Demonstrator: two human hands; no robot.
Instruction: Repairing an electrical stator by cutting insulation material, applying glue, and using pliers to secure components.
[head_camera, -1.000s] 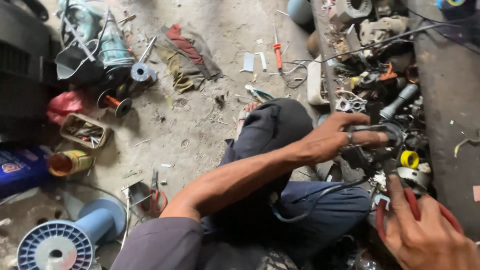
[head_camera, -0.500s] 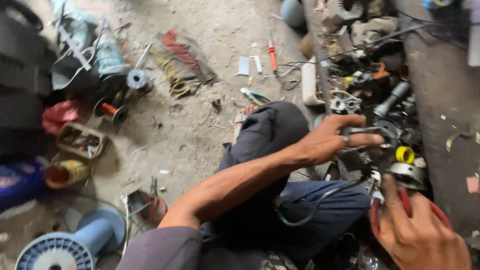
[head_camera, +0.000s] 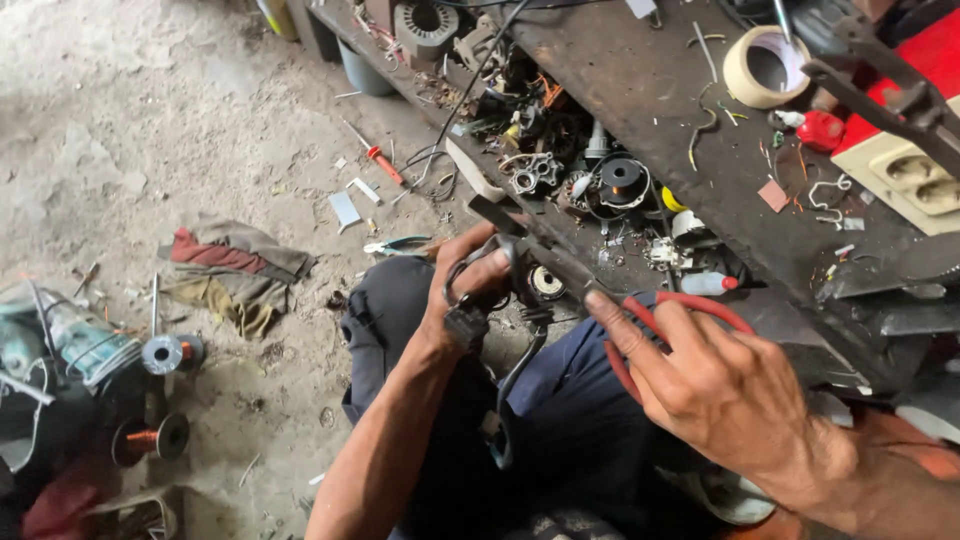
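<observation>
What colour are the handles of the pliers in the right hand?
Red: the handles of the pliers curve out from under the right hand, clearest in the head view.

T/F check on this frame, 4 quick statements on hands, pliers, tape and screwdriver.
1. The right hand grips red-handled pliers. True.
2. The left hand is empty. False: it holds a black cable part.
3. The tape roll lies on the floor. False: it sits on the bench.
4. A red-handled screwdriver lies on the floor. True.
</observation>
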